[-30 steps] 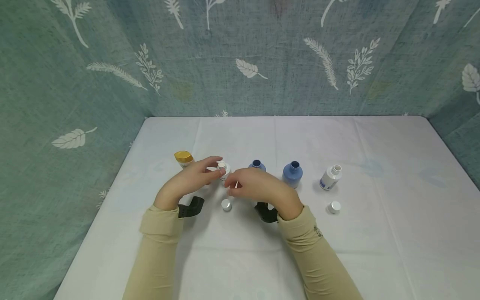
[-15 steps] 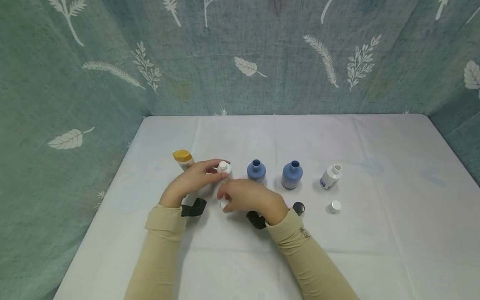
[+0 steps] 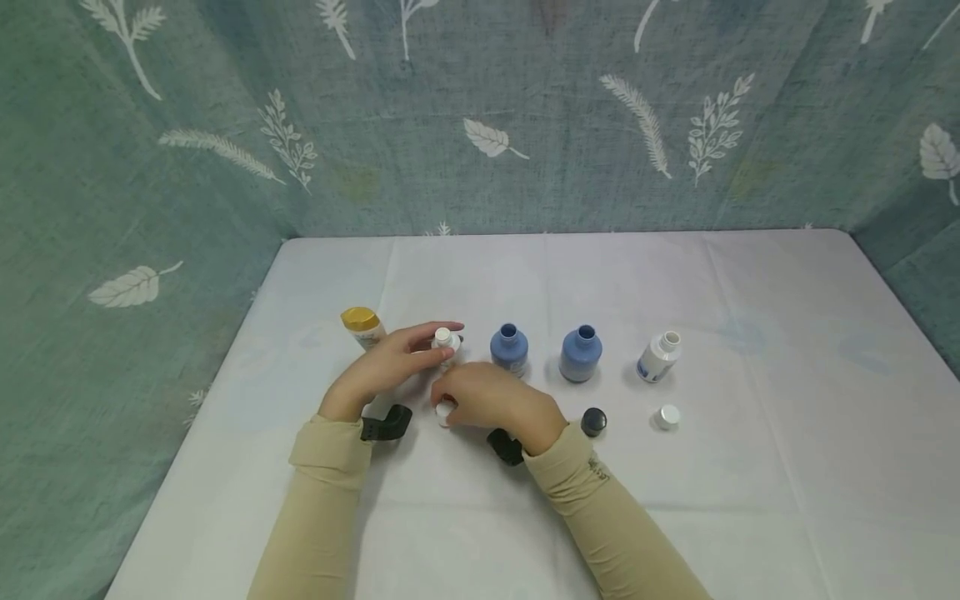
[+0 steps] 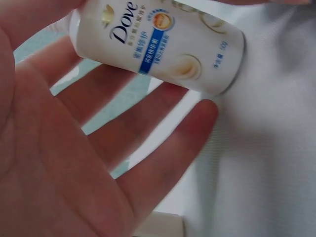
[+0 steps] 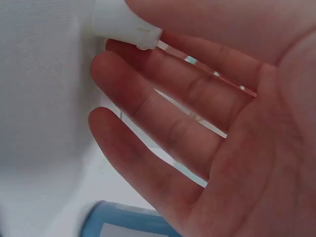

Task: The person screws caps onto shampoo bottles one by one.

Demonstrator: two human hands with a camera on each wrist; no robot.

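on the left side of the worktop (image 3: 750,500), a small white bottle (image 4: 163,47) stands upright, held between the thumb and fingers of the left hand (image 3: 386,367), the fingers spread apart behind it. its label shows dark "dove" lettering beside a gold mark, a blue strip, an orange round emblem and a creamy swirl; a narrow white neck tops it. just nearer the person, the right hand (image 3: 491,396) pinches a white cap (image 5: 121,22) on the worktop, its other fingers extended.

from the head view, the hands cover most of the bottle's body and part of the cap. the left wrist view crops one side of the bottle, and its finest print is too blurred to read. the right wrist view catches only the edge of a blue bottle (image 5: 126,222).

compared with a second earlier, the right hand is lower, away from the bottle's neck and down at the cap, and a black cap (image 3: 594,422) is no longer hidden behind it.
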